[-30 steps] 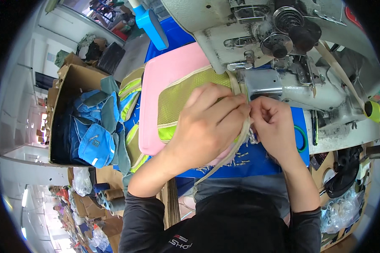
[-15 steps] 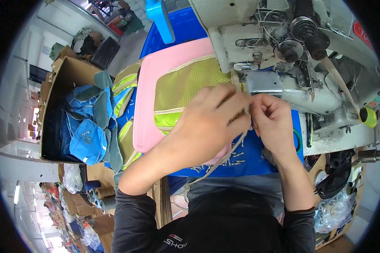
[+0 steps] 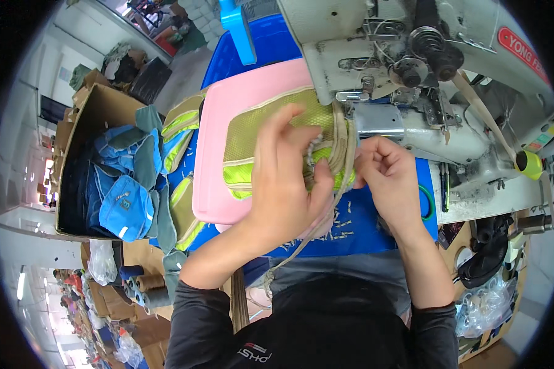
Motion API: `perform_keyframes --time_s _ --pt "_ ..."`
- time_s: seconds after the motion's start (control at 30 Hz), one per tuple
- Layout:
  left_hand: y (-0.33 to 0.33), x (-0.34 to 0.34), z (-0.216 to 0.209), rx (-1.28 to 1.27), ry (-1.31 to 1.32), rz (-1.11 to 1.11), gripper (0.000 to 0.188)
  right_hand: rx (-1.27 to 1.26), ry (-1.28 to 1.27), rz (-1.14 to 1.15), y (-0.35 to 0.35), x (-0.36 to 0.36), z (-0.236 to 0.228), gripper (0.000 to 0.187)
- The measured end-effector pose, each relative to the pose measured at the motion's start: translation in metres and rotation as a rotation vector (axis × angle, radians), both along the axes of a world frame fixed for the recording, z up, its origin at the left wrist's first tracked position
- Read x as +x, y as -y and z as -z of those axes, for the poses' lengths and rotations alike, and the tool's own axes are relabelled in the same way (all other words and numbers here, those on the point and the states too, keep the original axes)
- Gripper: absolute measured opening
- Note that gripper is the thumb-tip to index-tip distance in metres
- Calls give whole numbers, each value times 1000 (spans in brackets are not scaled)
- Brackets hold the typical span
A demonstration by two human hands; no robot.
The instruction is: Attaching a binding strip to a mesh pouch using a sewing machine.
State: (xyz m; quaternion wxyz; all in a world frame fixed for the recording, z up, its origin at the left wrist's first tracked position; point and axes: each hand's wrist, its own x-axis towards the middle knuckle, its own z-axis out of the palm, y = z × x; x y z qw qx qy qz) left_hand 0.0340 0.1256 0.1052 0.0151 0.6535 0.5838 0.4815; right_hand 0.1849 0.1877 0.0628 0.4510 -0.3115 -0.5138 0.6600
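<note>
left hand (image 3: 281, 187) over green mesh pouch (image 3: 245, 136), right hand (image 3: 388, 175) at its edge (image 3: 351, 144)

Workshop interior: wall, floor, furniture and lighting.
White wall (image 3: 92, 31) at far left, fitted with a dark rectangular panel (image 3: 54, 109); adjacent framed opening (image 3: 140, 21), window or doorway not distinguishable, shows cluttered space beyond. Grey floor (image 3: 188, 77) extends to the right of this opening. Brown table (image 3: 138, 252) at near left; wooden table (image 3: 447, 258) at near right. Lit ceiling tube (image 3: 21, 286) near the left edge.
</note>
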Motion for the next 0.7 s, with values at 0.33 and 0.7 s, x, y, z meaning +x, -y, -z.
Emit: perform_keyframes --time_s 0.33,0.7 --pt "16 2 0 238 -1131 152 31 35 -11 24 9 2 1 13" --pt "8 -2 -9 290 -796 347 26 59 34 89 13 1 3 7"
